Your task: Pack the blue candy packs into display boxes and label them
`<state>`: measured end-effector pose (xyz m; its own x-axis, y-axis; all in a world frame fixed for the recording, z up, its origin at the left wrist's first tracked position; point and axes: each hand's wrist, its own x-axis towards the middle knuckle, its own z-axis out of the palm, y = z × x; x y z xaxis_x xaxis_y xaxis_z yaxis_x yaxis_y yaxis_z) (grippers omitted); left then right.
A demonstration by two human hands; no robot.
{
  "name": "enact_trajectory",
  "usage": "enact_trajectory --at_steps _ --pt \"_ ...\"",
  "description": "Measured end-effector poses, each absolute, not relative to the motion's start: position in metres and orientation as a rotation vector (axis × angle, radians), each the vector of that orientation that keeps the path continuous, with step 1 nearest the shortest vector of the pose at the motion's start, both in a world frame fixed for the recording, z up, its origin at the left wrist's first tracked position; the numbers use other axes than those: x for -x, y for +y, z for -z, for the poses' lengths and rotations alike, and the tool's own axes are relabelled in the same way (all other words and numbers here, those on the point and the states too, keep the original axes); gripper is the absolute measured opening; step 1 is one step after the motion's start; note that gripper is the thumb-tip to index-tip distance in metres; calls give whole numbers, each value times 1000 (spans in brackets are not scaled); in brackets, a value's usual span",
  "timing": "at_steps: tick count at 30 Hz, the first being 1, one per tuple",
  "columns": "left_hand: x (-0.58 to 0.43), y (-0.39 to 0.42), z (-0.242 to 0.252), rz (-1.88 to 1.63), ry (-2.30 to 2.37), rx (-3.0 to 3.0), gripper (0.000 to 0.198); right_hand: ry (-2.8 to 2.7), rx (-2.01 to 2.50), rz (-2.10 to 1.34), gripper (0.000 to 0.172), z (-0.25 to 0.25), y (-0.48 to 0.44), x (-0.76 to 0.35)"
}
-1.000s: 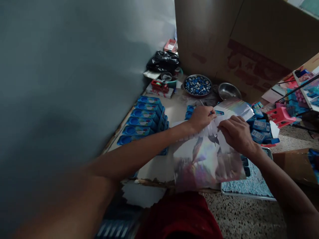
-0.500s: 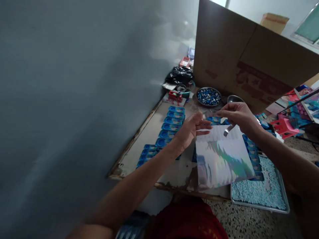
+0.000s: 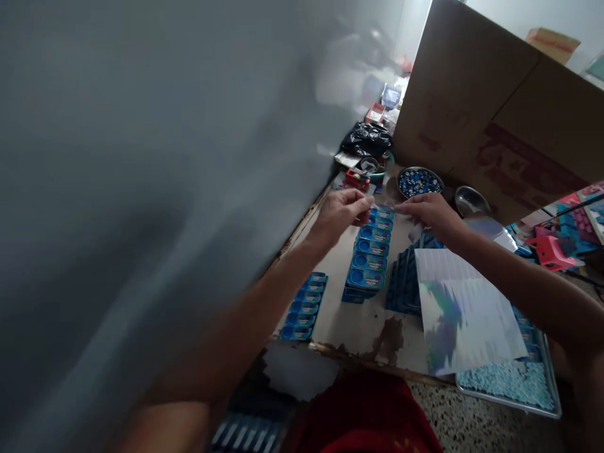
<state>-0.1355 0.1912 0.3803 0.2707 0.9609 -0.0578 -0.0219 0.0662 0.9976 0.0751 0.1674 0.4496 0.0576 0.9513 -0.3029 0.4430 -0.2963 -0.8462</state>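
Nearest, bottom centre: red garment, worn by the person.

Bottom right: metal tray of pale blue pellets.

Beside it: one shiny iridescent sheet, spread over the right part of the desk, its lower edge reaching the tray.

Left front of desk: short row of blue packs, overlapping.

Centre: second, longer row of blue packs, stepped away from the viewer, each with a round recess at one end. To its right: darker blue stack, near the sheet.

Over the far end of the centre row: left hand, fingertips pinched on one end of a thin clear strip; right hand, thumb and finger pinched on the other end. A small greyish object also shows under the right palm; identity not clear.

Step in hand, as judged: handling the clear strip between both hands. Next move calls for a light, steady fingertip grip, keeping the strip off the packs below.

Beyond: red tape dispenser; metal bowl of blue and white pieces; second metal bowl; black plastic bag.

Farthest: tall cardboard panel.
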Motion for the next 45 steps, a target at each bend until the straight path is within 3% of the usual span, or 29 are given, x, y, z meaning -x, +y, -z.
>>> enact_trajectory --at_steps 7,13,28,32,37,39,42,45 --pt "156 273 -353 -593 1065 -1622 25 -1495 1978 -998 21 -395 215 -62" --pt "162 279 -317 -614 1046 -1652 25 -1623 1975 -904 23 -371 224 -64" --pt "155 269 -322 -638 1022 -1428 22 -1607 2024 -935 27 -362 231 -68" --pt "153 268 -311 -608 977 -1258 30 -1670 2053 -861 32 -360 234 -70" --pt "141 256 -285 -548 1025 -911 58 -1581 2124 -937 40 -365 239 -70" --pt "138 246 -278 -633 1154 -858 61 -1604 2121 -901 40 -372 240 -69" --pt "140 223 -285 -1046 1399 -1004 50 -1572 2060 -881 43 -390 239 -65" --pt "144 197 -312 -1294 1310 -1193 43 -1494 1923 -900 47 -407 237 -55"
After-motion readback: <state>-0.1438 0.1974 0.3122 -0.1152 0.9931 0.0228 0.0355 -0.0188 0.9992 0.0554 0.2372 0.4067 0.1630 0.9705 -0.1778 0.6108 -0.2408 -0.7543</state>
